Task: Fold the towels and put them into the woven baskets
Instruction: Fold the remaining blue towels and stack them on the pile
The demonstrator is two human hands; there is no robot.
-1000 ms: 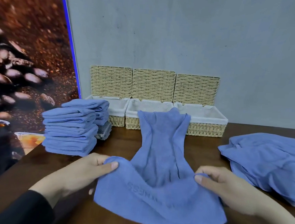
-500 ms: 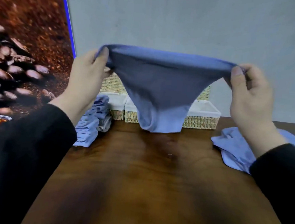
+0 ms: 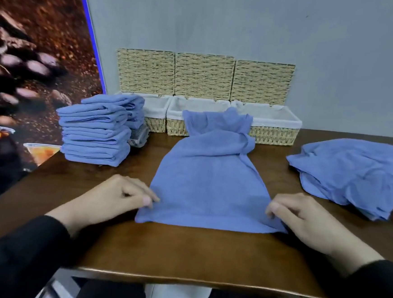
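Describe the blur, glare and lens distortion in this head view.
Head view: slight motion blur on the left hand and right hand; a bright glare strip along the table near edge; wide-angle bending curves the poster's blue border; woven baskets stay fairly sharp.

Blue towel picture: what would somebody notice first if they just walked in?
Probably the blue towel spread in the middle of the brown table, with the left hand and right hand pinching its near corners. Next, the neat stack of folded towels at the left, the rumpled pile at the right, and three woven baskets along the wall.
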